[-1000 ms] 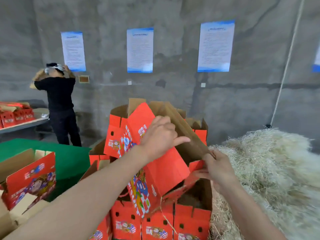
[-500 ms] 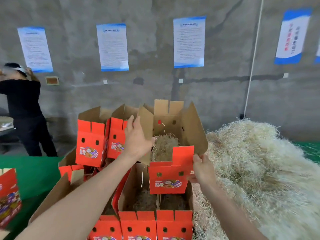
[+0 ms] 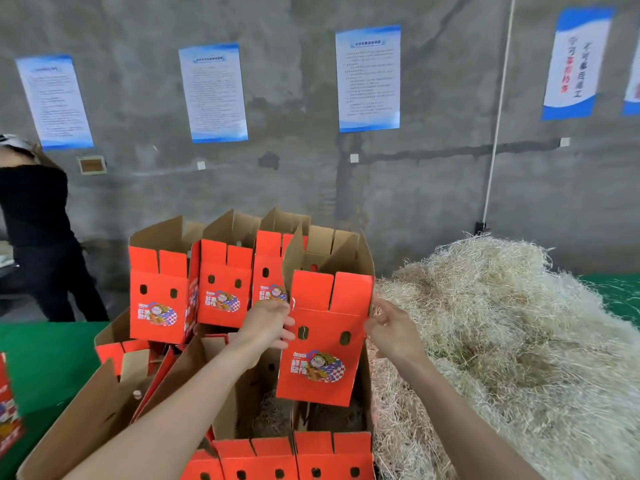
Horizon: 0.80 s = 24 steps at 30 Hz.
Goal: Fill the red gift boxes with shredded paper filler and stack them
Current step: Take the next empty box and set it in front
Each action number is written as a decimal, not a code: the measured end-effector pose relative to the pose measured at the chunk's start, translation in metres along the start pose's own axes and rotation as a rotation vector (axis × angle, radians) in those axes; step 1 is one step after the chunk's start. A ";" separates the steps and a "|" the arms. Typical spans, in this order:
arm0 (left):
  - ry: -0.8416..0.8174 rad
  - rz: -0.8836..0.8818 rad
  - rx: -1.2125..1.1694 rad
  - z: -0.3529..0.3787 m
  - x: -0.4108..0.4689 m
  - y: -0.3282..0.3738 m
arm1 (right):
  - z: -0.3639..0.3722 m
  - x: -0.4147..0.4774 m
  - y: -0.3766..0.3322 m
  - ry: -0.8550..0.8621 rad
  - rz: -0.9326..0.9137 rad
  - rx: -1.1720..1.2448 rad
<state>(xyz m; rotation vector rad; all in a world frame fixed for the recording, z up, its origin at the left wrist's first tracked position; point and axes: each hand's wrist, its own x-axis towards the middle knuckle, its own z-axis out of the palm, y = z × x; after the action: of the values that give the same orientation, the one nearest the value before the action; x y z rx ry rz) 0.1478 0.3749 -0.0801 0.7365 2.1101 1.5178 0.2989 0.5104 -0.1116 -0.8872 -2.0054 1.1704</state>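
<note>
The left hand (image 3: 268, 323) is gripping the left edge of an upright red gift box (image 3: 322, 341), while the right hand (image 3: 391, 329) is touching its right edge. Left of that box, three more boxes (image 3: 221, 289) are standing in a row. Right of it, shredded paper filler (image 3: 502, 323) is lying heaped.

Left of the filler pile (image 3: 502, 341), four red boxes (image 3: 157, 299) make the top row, counting the one box (image 3: 318, 344) between two hands (image 3: 268, 323). At least five more show lower down. Five posters (image 3: 368, 77) hang behind the pile, and one person (image 3: 34, 230) stands far left.
</note>
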 end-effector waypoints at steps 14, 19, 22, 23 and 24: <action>0.342 0.697 0.539 -0.015 0.016 0.004 | 0.000 0.029 0.009 0.104 -0.237 -0.143; 0.380 0.940 0.477 -0.019 0.021 0.056 | 0.000 0.036 0.015 0.115 -0.262 -0.172; 0.396 1.055 0.639 0.001 0.042 0.099 | 0.001 0.036 0.016 0.109 -0.287 -0.179; 0.401 1.055 0.721 0.009 0.051 0.109 | 0.001 0.035 0.016 0.105 -0.298 -0.175; 0.385 1.015 0.845 0.016 0.061 0.114 | 0.001 0.035 0.016 0.101 -0.309 -0.175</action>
<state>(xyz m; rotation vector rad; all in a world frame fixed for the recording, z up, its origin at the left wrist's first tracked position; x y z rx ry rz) 0.1307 0.4550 0.0210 2.2175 2.8894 1.1119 0.2823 0.5437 -0.1193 -0.6729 -2.0936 0.7748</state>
